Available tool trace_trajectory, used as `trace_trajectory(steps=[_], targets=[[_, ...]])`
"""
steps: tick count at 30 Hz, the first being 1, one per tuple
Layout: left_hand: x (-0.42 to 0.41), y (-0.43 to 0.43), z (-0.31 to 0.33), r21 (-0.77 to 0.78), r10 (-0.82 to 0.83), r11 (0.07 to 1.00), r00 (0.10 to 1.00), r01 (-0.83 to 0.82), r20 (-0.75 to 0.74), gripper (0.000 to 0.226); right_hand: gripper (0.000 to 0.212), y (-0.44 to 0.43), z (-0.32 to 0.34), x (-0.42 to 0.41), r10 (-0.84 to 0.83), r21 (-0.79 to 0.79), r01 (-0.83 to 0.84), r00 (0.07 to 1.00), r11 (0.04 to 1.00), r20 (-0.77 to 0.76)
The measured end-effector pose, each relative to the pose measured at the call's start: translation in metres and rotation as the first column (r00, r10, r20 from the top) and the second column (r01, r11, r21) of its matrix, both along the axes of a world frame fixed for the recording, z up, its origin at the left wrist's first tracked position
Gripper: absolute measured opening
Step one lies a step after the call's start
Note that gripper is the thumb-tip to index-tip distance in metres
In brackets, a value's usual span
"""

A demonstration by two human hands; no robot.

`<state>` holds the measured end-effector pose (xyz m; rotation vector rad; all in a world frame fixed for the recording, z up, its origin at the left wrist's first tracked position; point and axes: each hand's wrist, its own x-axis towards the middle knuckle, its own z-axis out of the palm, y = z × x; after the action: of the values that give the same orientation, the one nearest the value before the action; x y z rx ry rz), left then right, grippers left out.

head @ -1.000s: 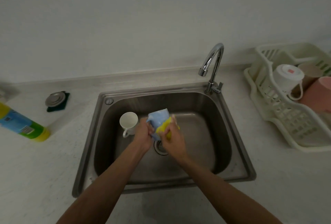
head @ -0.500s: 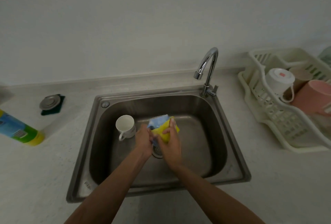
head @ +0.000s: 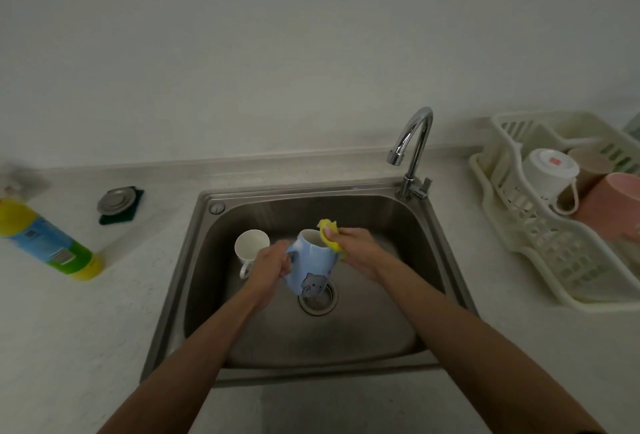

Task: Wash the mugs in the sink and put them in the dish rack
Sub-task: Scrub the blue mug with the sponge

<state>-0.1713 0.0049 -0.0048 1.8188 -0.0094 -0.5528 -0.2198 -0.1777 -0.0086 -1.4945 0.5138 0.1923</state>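
Over the steel sink [head: 194, 260] my left hand [head: 269, 265] grips the handle of a light blue mug [head: 311, 270] with a grey elephant picture, held upright above the drain. My right hand [head: 356, 250] pinches a yellow sponge [head: 329, 233] against the mug's rim at its right side. A white mug [head: 250, 249] stands upright in the sink's left part, just behind my left hand. The cream dish rack [head: 512, 246] on the right counter holds a white mug [head: 549, 173], a beige mug [head: 588, 163] and a pink mug [head: 613, 205], all upside down.
A chrome tap [head: 414, 153] rises at the sink's back right corner. On the left counter lies a yellow and blue detergent bottle [head: 48, 241]. A metal sink plug [head: 114, 201] rests on a dark green pad behind it.
The blue mug has turned upright, so its elephant side and open mouth show. My right hand and the sponge moved from the mug's body up to its rim.
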Motion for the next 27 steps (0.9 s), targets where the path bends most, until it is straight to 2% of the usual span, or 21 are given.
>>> trace_trajectory(steps=[2, 5, 7, 10, 13, 16, 17, 18, 19, 20, 22, 24, 26, 27], targets=[[-0.002, 0.006, 0.003, 0.124, -0.104, 0.988, 0.992, 0.094, 0.074, 0.033, 0.041, -0.004, 0.007, 0.004, 0.097, -0.039, -0.101, 0.991, 0.994, -0.091], [-0.003, 0.012, 0.005, 0.132, -0.174, 0.978, 0.979, 0.159, 0.109, 0.032, 0.037, -0.006, 0.015, 0.009, 0.218, -0.182, -0.256, 0.954, 0.949, -0.205], [-0.003, 0.014, 0.008, 0.155, -0.201, 0.971, 0.973, 0.183, 0.112, 0.030, 0.037, -0.004, 0.019, 0.015, 0.282, -0.313, -0.359, 0.922, 0.879, -0.267], [-0.008, 0.017, 0.003, 0.070, -0.121, 0.991, 0.990, 0.116, 0.072, 0.031, 0.028, 0.002, 0.018, 0.025, 0.272, -0.532, -0.431, 0.895, 0.729, -0.354], [-0.011, 0.012, 0.000, 0.067, -0.099, 0.993, 0.994, 0.096, 0.043, 0.029, 0.014, 0.010, 0.019, 0.029, 0.214, -0.712, -0.401, 0.915, 0.576, -0.342], [-0.008, 0.004, -0.001, 0.274, -0.178, 0.950, 0.980, 0.147, 0.092, 0.016, 0.016, 0.008, 0.021, 0.027, 0.167, -0.803, -0.299, 0.954, 0.516, -0.248], [-0.011, 0.001, -0.003, 0.227, -0.123, 0.969, 0.986, 0.094, 0.117, 0.013, 0.019, 0.008, 0.022, 0.025, 0.161, -0.842, -0.263, 0.964, 0.471, -0.211], [-0.016, -0.003, -0.005, 0.117, -0.019, 0.993, 0.995, 0.007, 0.096, 0.012, 0.023, 0.008, 0.023, 0.024, 0.167, -0.885, -0.231, 0.970, 0.405, -0.177], [-0.020, -0.005, -0.007, 0.011, 0.097, 0.995, 0.995, -0.097, 0.002, 0.012, 0.025, 0.008, 0.022, 0.022, 0.184, -0.920, -0.208, 0.971, 0.331, -0.154], [-0.024, -0.007, -0.005, -0.069, 0.162, 0.982, 0.973, -0.176, -0.165, 0.016, 0.025, 0.009, 0.022, 0.020, 0.212, -0.951, -0.185, 0.968, 0.249, -0.133], [-0.028, -0.010, -0.005, -0.212, 0.066, 0.954, 0.839, -0.211, -0.540, 0.028, 0.025, 0.010, 0.021, 0.014, 0.257, -0.980, -0.142, 0.961, 0.138, -0.103], [-0.024, -0.008, -0.010, -0.308, -0.058, 0.922, 0.701, -0.236, -0.711, 0.029, 0.027, 0.005, 0.016, 0.006, 0.276, -0.985, -0.113, 0.958, 0.129, -0.074], [-0.019, -0.007, -0.011, -0.364, -0.104, 0.895, 0.675, -0.257, -0.730, 0.027, 0.028, -0.001, 0.013, -0.005, 0.301, -0.980, -0.097, 0.953, 0.172, -0.042], [-0.019, -0.006, -0.012, -0.387, -0.117, 0.887, 0.686, -0.253, -0.718, 0.027, 0.025, -0.005, 0.011, -0.012, 0.304, -0.960, -0.069, 0.952, 0.272, 0.018]])
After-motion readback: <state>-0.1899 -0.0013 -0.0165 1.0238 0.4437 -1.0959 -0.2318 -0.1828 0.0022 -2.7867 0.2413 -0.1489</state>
